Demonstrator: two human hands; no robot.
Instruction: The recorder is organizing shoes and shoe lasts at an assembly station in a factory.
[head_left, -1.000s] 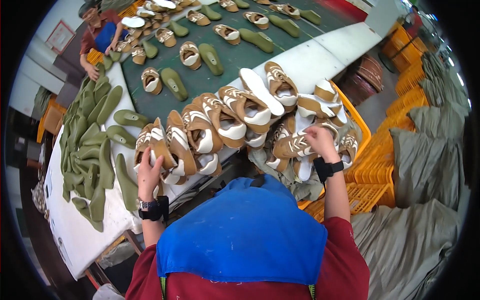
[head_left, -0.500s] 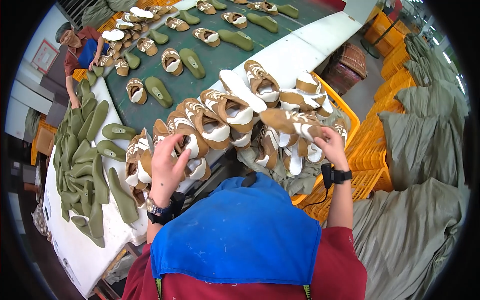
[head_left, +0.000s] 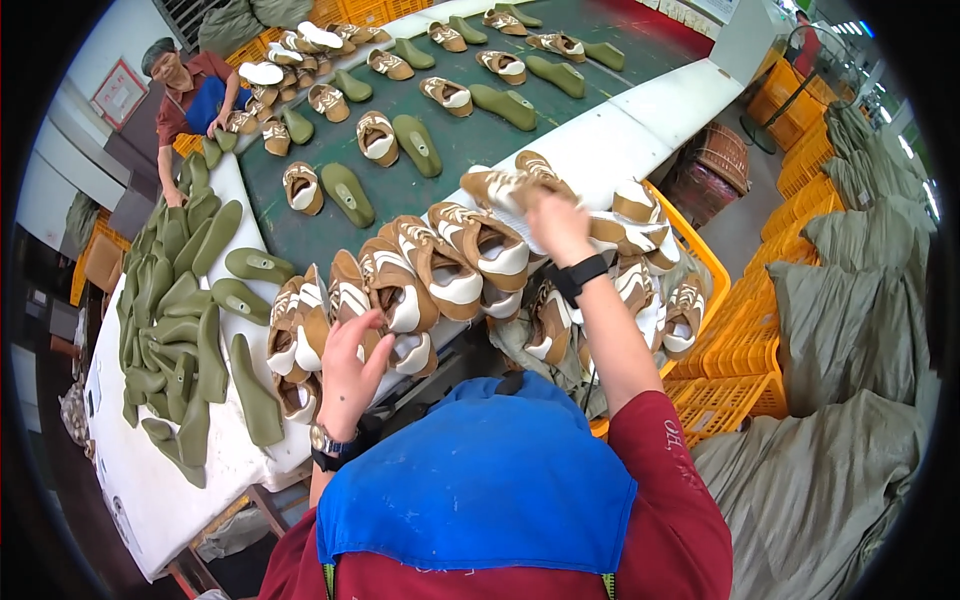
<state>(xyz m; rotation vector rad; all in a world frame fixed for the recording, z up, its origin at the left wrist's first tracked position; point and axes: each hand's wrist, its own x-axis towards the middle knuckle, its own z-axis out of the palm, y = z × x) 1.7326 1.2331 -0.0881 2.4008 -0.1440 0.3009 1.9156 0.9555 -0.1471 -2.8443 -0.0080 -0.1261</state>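
Observation:
My right hand (head_left: 558, 226) grips a brown sneaker upper (head_left: 490, 187) with white stripes, its front end pointing left over the far side of the shoe row. Motion smears this hand a little, and its fingertips are hidden. My left hand (head_left: 350, 365) holds nothing; its fingers are curved and apart, beside a brown-and-white shoe (head_left: 410, 355) at the row's near side. Whether it touches that shoe I cannot tell. Similar shoes (head_left: 440, 262) are stacked side by side along the white table edge, heels toward me.
Green shoe lasts (head_left: 165, 320) lie heaped on the white table (head_left: 250, 475) at left. Shoes and lasts stand in pairs on the green belt (head_left: 420, 210). A yellow crate (head_left: 712, 262) with more shoes is at right, near grey cloth covers (head_left: 830, 480). A co-worker (head_left: 195, 95) reaches toward the lasts.
My right hand has carried the sneaker upper from above the crate leftward and away from me, to the row's far side. My left hand has stayed by the row, still open.

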